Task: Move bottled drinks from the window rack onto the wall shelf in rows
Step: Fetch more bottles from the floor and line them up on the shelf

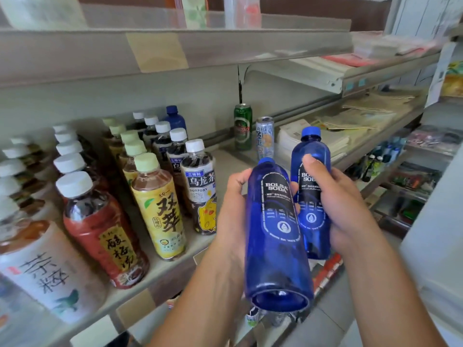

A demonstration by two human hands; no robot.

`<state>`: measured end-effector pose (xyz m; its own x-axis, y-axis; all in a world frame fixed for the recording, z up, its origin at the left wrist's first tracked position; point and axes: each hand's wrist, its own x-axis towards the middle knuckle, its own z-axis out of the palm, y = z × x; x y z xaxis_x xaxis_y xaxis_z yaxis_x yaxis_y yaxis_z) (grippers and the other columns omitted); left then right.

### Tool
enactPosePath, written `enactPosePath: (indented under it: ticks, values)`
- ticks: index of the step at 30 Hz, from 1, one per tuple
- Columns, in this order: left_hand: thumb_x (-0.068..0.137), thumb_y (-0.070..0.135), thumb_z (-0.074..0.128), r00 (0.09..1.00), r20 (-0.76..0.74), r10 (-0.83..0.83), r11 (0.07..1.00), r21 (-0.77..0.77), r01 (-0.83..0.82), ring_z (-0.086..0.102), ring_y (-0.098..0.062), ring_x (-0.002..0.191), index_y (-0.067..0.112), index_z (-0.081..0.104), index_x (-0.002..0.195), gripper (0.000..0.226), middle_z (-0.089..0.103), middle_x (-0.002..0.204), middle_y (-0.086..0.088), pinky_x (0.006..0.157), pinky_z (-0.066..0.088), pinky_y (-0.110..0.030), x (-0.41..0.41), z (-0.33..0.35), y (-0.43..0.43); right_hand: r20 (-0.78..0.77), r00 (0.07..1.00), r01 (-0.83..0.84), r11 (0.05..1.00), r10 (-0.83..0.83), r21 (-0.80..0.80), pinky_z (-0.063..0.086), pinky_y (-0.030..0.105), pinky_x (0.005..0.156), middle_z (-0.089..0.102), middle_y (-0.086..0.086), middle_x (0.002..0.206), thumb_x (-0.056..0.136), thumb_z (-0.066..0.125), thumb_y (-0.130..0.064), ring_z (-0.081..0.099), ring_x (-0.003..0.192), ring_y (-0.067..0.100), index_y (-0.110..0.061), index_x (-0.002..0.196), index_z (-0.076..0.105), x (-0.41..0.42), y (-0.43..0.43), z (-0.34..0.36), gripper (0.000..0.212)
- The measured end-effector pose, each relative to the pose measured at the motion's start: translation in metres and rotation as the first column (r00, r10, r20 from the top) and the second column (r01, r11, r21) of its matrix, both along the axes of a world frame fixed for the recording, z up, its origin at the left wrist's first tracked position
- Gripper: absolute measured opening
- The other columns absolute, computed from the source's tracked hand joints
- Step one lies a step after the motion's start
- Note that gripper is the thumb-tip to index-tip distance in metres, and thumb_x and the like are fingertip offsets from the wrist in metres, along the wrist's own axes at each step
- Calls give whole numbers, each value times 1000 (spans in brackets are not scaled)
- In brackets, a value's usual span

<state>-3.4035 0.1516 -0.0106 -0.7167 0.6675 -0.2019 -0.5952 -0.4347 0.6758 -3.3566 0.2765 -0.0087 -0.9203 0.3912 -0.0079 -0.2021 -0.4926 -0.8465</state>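
Left hand [231, 211]: wrapped round the middle of a tilted blue soda bottle [275, 236].
Right hand [345, 204]: grips a second blue bottle [313, 217], both held before the wall shelf [225, 159].
Handling: probably rigid, smooth plastic (slippery); hold mid-body.

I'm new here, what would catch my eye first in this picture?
Two deep-blue bottles dominate the foreground: the left hand holds the nearer Bolsa Soda bottle tilted base-first toward the camera, and the right hand grips the farther Bolsa Soda bottle more upright. To their left, a yellow-labelled tea bottle fronts one of several rows on the wall shelf; a green can stands farther back.
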Motion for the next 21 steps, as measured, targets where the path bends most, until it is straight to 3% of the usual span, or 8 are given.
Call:
enactPosePath:
  ticks: [4,7,10,12,13,15,18,21]
  values:
    - [99,48,41,975,-218,-45,983,-183,4,66,-20,56,3,73,69,63,69,64,-11,57,55,-24,-10,20,8,39,995,84,994,-87,67,60,46,64,74,14,83,85,77,-35,70,66,30,-12,108,62,-7,9,-6,37]
    - [85,62,60,924,-311,-221,938,-327,114,68,-28,84,7,74,94,57,72,93,-14,88,57,-41,-6,43,11,26,994,101,993,-103,66,60,41,65,76,14,90,86,76,-35,74,73,28,-9,113,64,-15,13,-6,40]
    - [74,41,80,804,-532,-264,859,-509,-54,70,-35,102,6,70,112,52,73,111,-16,97,53,-51,-20,63,14,21,993,112,991,-114,79,61,41,67,76,14,94,88,73,-36,74,75,27,-5,118,64,-22,13,-3,44]
    - [77,32,79,678,-660,-322,784,-588,-199,73,-31,92,16,68,103,33,75,99,-11,85,57,-39,-31,81,14,13,992,123,988,-125,92,62,44,70,76,15,98,87,73,-37,74,78,27,-8,117,65,-25,13,-4,42]
    - [81,30,78,630,-693,-352,762,-602,-237,71,-25,80,20,65,99,24,74,90,-7,71,54,-27,-37,90,13,7,991,134,986,-135,104,62,47,74,76,15,101,86,74,-37,75,81,28,-11,115,66,-26,13,-5,40]
    - [84,27,74,590,-715,-375,740,-614,-273,63,-16,70,22,60,95,19,68,83,-2,52,42,-20,-48,103,8,-15,989,145,982,-144,119,61,54,80,76,14,102,84,77,-34,75,88,32,-14,112,68,-28,11,-6,36]
    - [84,27,74,530,-757,-382,711,-607,-355,61,-14,67,21,57,96,21,66,82,-1,51,38,-22,-66,116,2,-52,983,185,969,-178,165,61,55,81,76,13,102,86,76,-29,74,91,32,-15,107,71,-30,7,-6,26]
    - [82,28,77,444,-775,-449,678,-619,-396,60,-14,68,16,60,105,31,67,84,-1,53,38,-24,-79,127,-3,-73,977,213,951,-202,222,60,38,67,77,7,91,88,74,-27,73,78,25,-17,102,74,-30,3,-10,17]
